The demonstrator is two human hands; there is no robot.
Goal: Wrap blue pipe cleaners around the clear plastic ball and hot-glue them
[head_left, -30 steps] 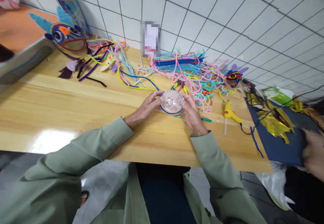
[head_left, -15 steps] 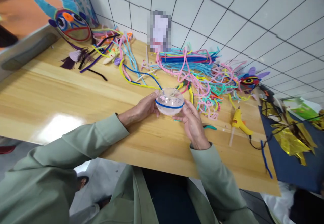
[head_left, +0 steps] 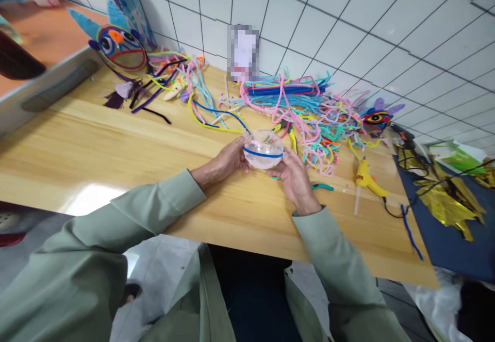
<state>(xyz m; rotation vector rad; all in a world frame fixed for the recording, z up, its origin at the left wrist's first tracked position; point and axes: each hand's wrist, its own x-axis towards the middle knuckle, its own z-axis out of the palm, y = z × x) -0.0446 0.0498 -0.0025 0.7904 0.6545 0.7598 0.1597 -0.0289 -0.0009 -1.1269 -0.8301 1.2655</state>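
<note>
A clear plastic ball [head_left: 263,148] with a blue pipe cleaner round its middle is held just above the wooden table [head_left: 116,146]. My left hand [head_left: 226,161] grips its left side with curled fingers. My right hand [head_left: 294,177] cups its right side and underside. Both sleeves are pale green. A short teal pipe-cleaner piece [head_left: 323,186] lies on the table right of my right hand.
A heap of coloured pipe cleaners [head_left: 305,110] lies behind the ball. A yellow glue gun [head_left: 365,179] rests to the right, near dark blue paper with gold foil [head_left: 444,202]. Two fish-like craft pieces [head_left: 119,48] [head_left: 377,117], a tall can [head_left: 129,6] and the tiled wall stand at the back.
The ball has been lifted and turned so its blue band shows side-on. Both hands stay on it; the view has shifted slightly.
</note>
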